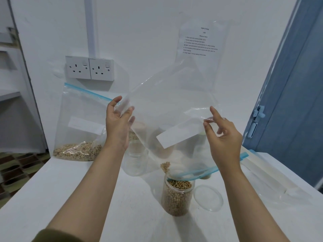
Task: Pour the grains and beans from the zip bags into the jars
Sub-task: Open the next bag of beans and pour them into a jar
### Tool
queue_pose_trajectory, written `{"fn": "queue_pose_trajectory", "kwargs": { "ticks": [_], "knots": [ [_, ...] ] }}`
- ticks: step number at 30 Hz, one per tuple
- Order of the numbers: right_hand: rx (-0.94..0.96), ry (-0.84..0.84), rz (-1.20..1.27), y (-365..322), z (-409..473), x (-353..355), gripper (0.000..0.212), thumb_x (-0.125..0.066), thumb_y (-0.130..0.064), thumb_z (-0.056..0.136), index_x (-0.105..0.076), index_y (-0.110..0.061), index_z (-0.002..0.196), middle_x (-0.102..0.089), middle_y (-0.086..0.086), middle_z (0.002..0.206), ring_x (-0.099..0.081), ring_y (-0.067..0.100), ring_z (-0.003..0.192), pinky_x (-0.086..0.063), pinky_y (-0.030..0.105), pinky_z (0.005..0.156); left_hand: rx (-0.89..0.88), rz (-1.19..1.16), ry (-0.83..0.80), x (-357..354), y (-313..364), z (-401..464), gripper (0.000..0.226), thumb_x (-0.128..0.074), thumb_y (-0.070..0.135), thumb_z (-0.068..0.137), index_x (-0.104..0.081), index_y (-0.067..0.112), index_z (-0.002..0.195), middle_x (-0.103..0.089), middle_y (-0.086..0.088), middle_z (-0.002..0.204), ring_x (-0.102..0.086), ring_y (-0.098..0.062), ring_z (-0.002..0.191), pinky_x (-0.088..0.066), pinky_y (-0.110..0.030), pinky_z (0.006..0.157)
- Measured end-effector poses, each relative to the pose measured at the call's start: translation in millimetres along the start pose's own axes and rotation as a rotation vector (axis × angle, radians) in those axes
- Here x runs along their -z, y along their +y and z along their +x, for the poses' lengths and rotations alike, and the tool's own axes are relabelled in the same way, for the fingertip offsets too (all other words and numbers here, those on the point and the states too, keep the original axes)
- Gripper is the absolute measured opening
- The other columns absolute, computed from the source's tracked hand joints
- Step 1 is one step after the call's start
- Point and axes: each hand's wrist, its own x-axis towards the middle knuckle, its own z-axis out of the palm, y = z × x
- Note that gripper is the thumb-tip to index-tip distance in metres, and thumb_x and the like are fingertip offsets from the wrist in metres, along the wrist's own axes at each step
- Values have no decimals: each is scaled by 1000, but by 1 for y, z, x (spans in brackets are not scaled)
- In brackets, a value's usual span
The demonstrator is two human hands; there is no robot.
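Zip bag (167, 109) upended over my soybean jar (176, 196)
Both my left hand (118, 123) and right hand (223, 135) pinch its upper corners

- One view only, head-worn, wide-angle; no second view to share ground with.
- Looks forward and down from above the white table (52, 198), whose near edge runs out of frame at the bottom.
- Faces the white wall (148, 32) behind the table; double socket (89, 70) left of centre, printed sheet (201, 42) upper right.
- Close range: both forearms enter from the bottom edge.
- Straight lines bow toward the frame edges.
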Motion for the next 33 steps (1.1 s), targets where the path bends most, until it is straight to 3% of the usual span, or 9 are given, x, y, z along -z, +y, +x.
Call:
{"fn": "queue_pose_trajectory", "kwargs": {
  "ticks": [6, 9, 11, 17, 22, 29, 33],
  "knots": [
    [-10, 37, -11, -1, -3, 2, 46, -69, -13, 93, -53, -36, 130, -60, -30, 95, -50, -3, 78, -38, 2, 79, -1, 13, -7, -4, -1, 2, 39, -61, 1, 95, -53, 33, 117, -56, 3, 132, -62, -14, 114, -49, -33, 95],
    [-55, 76, 19, 0, -8, 6, 45, -69, -16, 93, -55, -38, 129, -62, -29, 95, -53, 0, 80, -44, 14, 81, -14, 23, -29, -7, -3, 3, 41, -62, 2, 95, -53, 36, 116, -58, 6, 127, -62, -14, 114, -49, -31, 92],
    [-90, 85, 52, -1, -12, 9, 44, -69, -18, 93, -56, -40, 129, -64, -29, 97, -55, 3, 82, -44, 12, 81, -22, 41, -37, -9, -5, 4, 45, -61, 4, 95, -50, 41, 118, -58, 8, 128, -63, -11, 112, -48, -30, 91],
    [-119, 53, 68, -7, -18, 20, 44, -68, -19, 93, -61, -28, 135, -68, -18, 101, -54, 11, 85, -41, 5, 82, -31, 171, -55, -15, -23, -15, 77, -62, 8, 96, -15, 45, 145, -58, 3, 132, -65, 8, 92, -47, -25, 95],
    [-132, 38, 42, -10, -18, 22, 44, -68, -19, 93, -60, -28, 135, -67, -20, 100, -54, 12, 85, -41, 4, 80, 36, 179, -93, -12, -45, -29, 89, -63, 10, 95, -3, 52, 145, -54, -1, 137, -64, 1, 103, -46, -36, 106],
    [-211, 32, 55, -15, -20, 18, 44, -68, -18, 93, -61, -27, 135, -69, -12, 101, -53, 11, 82, -42, 8, 77, 0, 196, -136, -6, -58, -36, 98, -63, 7, 95, 6, 58, 141, -46, -5, 143, -64, 5, 102, -51, -21, 87],
    [-263, 41, 25, -19, -23, 16, 44, -68, -18, 93, -61, -25, 135, -69, -7, 102, -53, 11, 81, -42, 5, 76, -60, 202, -144, -4, -56, -39, 102, -61, -1, 94, 10, 59, 136, -31, -3, 151, -63, 7, 102, -49, -12, 84]
  ]
}}
